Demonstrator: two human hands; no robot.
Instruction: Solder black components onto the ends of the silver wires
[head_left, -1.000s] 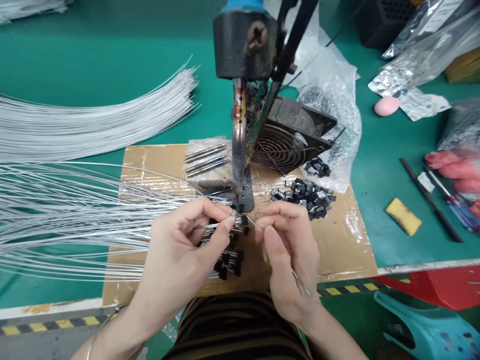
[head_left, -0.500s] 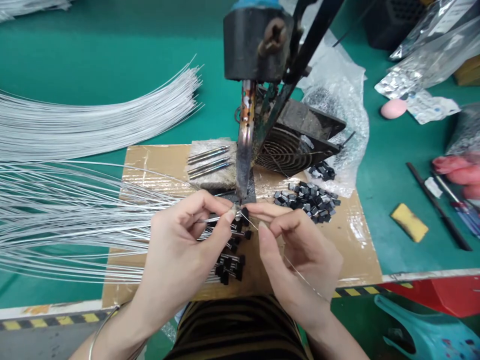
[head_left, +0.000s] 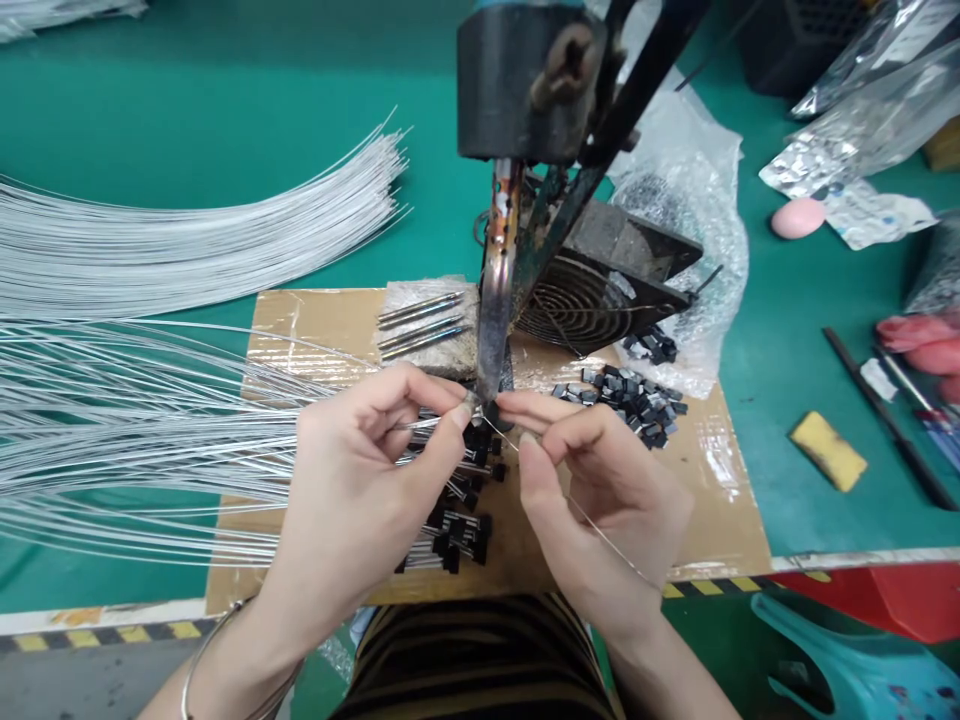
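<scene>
My left hand (head_left: 367,490) pinches the end of a thin white wire (head_left: 416,425) just under the tip of a fixed soldering iron (head_left: 495,300). My right hand (head_left: 592,490) pinches a fine strand of solder wire (head_left: 600,535), its end held up against the same tip. Both hands meet at the iron's tip above a cardboard sheet (head_left: 705,490). Beneath my hands lies a heap of finished wires with small black parts (head_left: 457,525) on their ends.
Bundles of white wires (head_left: 150,420) fan out to the left on the green table. A pile of black components (head_left: 637,400), a small fan (head_left: 592,290) and plastic bags (head_left: 697,190) sit behind on the right. A yellow sponge (head_left: 827,450) and another person's pink-gloved hand (head_left: 922,340) lie at the far right.
My right hand has moved left and up, bringing the solder strand to the iron's tip. My left hand stays pinched on the wire there. The view shifted slightly.
</scene>
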